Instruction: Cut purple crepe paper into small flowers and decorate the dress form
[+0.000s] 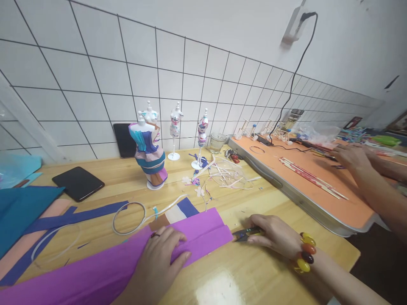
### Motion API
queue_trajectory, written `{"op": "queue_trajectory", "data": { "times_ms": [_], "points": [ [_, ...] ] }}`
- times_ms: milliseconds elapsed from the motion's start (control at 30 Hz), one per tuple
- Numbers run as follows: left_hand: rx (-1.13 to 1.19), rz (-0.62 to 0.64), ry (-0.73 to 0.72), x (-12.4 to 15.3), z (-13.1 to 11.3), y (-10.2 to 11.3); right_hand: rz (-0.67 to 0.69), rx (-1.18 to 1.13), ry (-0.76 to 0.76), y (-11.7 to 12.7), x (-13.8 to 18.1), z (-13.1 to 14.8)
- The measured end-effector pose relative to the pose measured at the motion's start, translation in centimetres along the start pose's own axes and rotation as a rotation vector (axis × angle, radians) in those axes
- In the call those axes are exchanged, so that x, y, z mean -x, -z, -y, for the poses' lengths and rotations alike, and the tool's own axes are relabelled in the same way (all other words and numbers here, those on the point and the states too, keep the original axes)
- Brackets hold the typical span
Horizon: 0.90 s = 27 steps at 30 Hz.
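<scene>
A long folded strip of purple crepe paper (203,233) runs across the front of the wooden table. My left hand (163,256) lies on it with fingers spread, pressing it down. In my right hand (273,235), which wears a bead bracelet, is a small pair of dark scissors (244,234). Their tips touch or nearly touch the paper's right end; I cannot tell whether they cut into it. Behind the purple strip lies a piece of blue, white and brown paper (174,213), partly covered. Beyond it stands a mini dress form (149,154) wrapped in coloured paper.
Small dress forms (176,127) stand by the tiled wall. A dark tablet (78,183), teal paper (27,212) and a white ring (129,218) are on the left. Tangled ribbon (227,173) lies centrally. At right, another person's hands (352,156) work over an orange board (305,180).
</scene>
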<state>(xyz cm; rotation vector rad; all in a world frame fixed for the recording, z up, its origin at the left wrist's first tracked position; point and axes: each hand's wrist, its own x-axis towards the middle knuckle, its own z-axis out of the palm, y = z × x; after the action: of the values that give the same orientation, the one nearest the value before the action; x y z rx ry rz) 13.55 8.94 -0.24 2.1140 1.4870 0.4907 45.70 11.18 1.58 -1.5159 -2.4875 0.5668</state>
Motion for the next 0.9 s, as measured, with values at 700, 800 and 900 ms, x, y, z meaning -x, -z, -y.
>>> {"op": "queue_trajectory", "data": {
  "times_ms": [700,800,900],
  "points": [
    [0.905,-0.083,0.113,1.3,-1.6,1.0,-0.028,-0.645,-0.067,-5.4,-2.3,12.6],
    [0.849,-0.117,0.109,1.4,-1.5,1.5,-0.033,-0.674,-0.065,-5.7,-2.7,12.7],
    [0.764,-0.17,0.051,1.4,-1.5,1.9,-0.025,-0.729,-0.063,-5.9,-2.9,12.5]
  ]
}}
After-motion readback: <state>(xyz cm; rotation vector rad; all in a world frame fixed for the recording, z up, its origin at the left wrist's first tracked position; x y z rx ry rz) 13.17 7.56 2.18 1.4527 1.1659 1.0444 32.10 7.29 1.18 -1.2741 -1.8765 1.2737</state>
